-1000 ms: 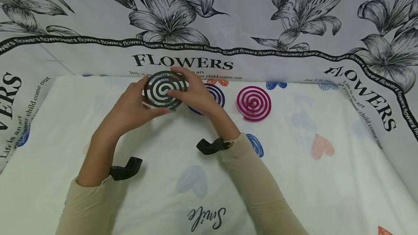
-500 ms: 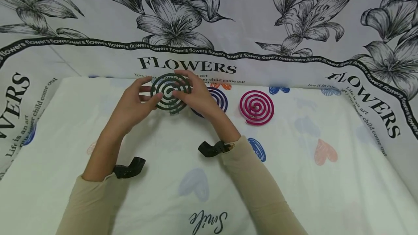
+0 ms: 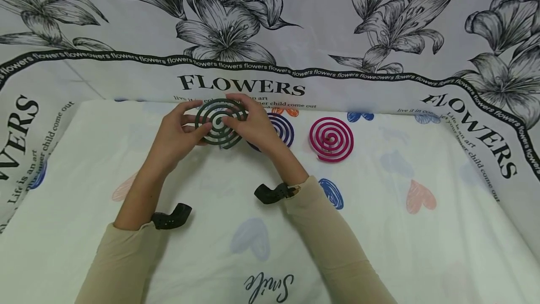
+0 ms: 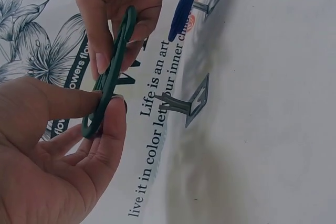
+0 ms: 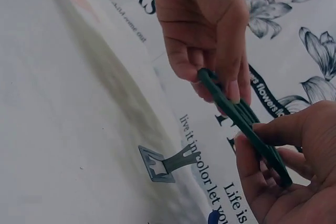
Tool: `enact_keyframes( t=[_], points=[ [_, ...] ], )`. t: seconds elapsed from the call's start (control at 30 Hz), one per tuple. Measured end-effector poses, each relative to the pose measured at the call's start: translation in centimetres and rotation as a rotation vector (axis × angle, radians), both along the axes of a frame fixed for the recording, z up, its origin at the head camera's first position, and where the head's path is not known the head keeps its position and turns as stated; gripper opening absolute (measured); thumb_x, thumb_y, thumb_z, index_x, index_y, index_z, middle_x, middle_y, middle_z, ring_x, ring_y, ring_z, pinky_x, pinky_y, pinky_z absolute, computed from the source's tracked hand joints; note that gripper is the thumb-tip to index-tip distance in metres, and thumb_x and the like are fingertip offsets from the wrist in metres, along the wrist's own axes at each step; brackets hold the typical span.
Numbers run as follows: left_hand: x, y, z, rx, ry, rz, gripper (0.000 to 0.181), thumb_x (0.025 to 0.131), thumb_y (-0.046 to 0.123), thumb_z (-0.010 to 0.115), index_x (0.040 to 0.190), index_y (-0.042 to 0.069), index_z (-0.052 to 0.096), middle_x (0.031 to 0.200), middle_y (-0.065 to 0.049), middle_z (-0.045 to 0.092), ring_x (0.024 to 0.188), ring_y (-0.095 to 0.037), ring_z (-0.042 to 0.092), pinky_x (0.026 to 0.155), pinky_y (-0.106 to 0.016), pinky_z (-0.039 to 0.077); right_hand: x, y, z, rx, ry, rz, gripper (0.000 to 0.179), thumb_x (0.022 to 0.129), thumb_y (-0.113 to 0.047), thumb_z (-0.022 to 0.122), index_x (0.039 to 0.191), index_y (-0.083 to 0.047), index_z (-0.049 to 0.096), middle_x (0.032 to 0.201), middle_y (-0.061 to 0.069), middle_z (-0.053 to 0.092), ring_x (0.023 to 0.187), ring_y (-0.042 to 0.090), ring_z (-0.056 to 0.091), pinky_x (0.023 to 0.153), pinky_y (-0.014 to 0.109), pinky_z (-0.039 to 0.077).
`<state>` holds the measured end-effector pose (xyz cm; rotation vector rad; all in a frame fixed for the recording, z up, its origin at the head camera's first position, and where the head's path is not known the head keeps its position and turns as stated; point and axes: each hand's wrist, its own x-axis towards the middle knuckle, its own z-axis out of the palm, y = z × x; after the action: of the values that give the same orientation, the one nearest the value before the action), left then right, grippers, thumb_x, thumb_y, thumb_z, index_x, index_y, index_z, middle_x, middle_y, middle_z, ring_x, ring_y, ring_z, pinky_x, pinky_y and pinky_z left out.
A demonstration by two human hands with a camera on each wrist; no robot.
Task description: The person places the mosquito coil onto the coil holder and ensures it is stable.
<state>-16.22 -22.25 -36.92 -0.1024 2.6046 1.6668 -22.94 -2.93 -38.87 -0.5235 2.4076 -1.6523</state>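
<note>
A dark green mosquito coil [image 3: 218,122] is held between both hands, off the cloth. My left hand [image 3: 175,133] pinches its left edge between thumb and fingers. My right hand [image 3: 258,128] grips the opposite edge, the thumb reaching near the spiral's centre. Below the coil, a small metal coil stand [image 4: 177,105] with a square base and upright prongs stands on the cloth; the wrist views show a gap between them. Just right of the hands is a blue-purple mosquito coil [image 3: 284,128], partly hidden by my right hand. Farther right sits a magenta mosquito coil [image 3: 331,139].
White cloth [image 3: 202,247] printed with hearts and butterflies covers the work surface. Behind it runs a floral cloth [image 3: 139,74] with black lettering. The blue-purple coil sits raised on another metal stand [image 4: 199,6] in the left wrist view.
My left thumb has moved from below the green coil onto its near face. The coil has shifted slightly right in the head view and now lies a little flatter. The other coils stay put.
</note>
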Motion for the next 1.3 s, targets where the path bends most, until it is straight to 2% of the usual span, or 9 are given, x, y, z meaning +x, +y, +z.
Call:
enact_keyframes(
  t=[0.23, 0.43, 0.77, 1.0, 1.3],
  points=[
    [-0.4, 0.3, -0.2, 0.024, 0.000, 0.021, 0.065, 0.102, 0.016, 0.071, 0.160, 0.011, 0.043, 0.137, -0.024, 0.063, 0.086, -0.005, 0.073, 0.074, -0.029, 0.067, -0.5, 0.4, 0.4, 0.098, 0.056, 0.027, 0.056, 0.098, -0.019, 0.076, 0.151, -0.014, 0.056, 0.152, 0.008, 0.061, 0.137, 0.025, 0.059, 0.116, 0.043, 0.050],
    [-0.6, 0.6, -0.1, 0.044, -0.005, 0.021, 0.064, 0.101, 0.015, 0.072, 0.159, 0.011, 0.044, 0.136, -0.024, 0.063, 0.083, -0.004, 0.073, 0.071, -0.028, 0.067, -0.6, 0.8, 0.4, 0.126, 0.114, 0.026, 0.055, 0.099, -0.020, 0.074, 0.151, -0.013, 0.057, 0.150, 0.009, 0.063, 0.137, 0.026, 0.060, 0.115, 0.045, 0.051],
    [-0.6, 0.0, -1.2, 0.056, -0.045, 0.059, 0.066, 0.102, 0.015, 0.070, 0.161, 0.009, 0.041, 0.136, -0.026, 0.065, 0.082, -0.001, 0.072, 0.071, -0.026, 0.066, -1.0, -0.2, -0.4, 0.170, 0.101, 0.054, 0.055, 0.099, -0.021, 0.075, 0.150, -0.015, 0.058, 0.152, 0.007, 0.062, 0.139, 0.025, 0.058, 0.115, 0.041, 0.051],
    [-0.7, -0.2, -1.6, 0.049, -0.093, 0.066, 0.067, 0.102, 0.015, 0.071, 0.161, 0.007, 0.040, 0.136, -0.026, 0.065, 0.080, -0.001, 0.070, 0.071, -0.026, 0.066, -0.8, -0.9, -1.0, 0.230, 0.099, 0.041, 0.056, 0.100, -0.021, 0.074, 0.152, -0.015, 0.057, 0.155, 0.009, 0.060, 0.145, 0.027, 0.055, 0.120, 0.042, 0.048],
    [-1.1, 0.2, -2.3, 0.028, -0.103, 0.079, 0.064, 0.101, 0.016, 0.071, 0.158, 0.006, 0.042, 0.129, -0.026, 0.067, 0.077, -0.004, 0.069, 0.067, -0.025, 0.065, -0.6, -0.9, -0.9, 0.275, 0.137, 0.027, 0.056, 0.098, -0.017, 0.074, 0.152, -0.012, 0.056, 0.145, 0.012, 0.066, 0.131, 0.026, 0.064, 0.112, 0.040, 0.053]
  ],
)
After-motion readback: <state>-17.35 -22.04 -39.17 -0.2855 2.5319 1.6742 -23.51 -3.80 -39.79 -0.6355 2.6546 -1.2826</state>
